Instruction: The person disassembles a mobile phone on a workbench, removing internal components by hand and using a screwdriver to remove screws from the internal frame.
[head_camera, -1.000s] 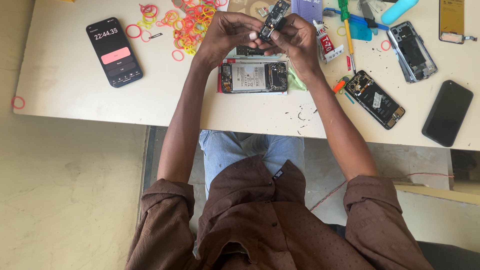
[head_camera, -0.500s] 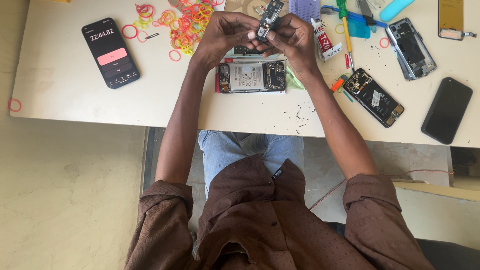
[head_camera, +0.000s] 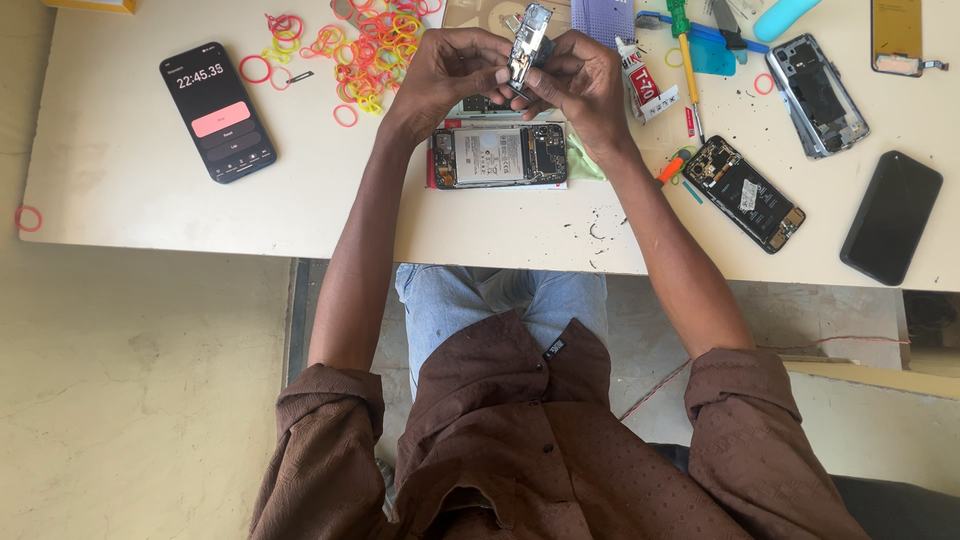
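Cream worktop, far edge: left hand (head_camera: 450, 68) and right hand (head_camera: 580, 75) pinch a small phone part (head_camera: 527, 45) between fingertips, above the opened phone (head_camera: 498, 157). Looks light, stiff, fragile — best held by its edges.

Pale bench (head_camera: 140, 215) carries timer phone (head_camera: 218, 112), coloured rubber bands (head_camera: 372, 45), opened phone (head_camera: 500, 157), second opened phone (head_camera: 745, 194), black phone (head_camera: 891, 217), screwdriver (head_camera: 684, 50), glue tube (head_camera: 637, 82)
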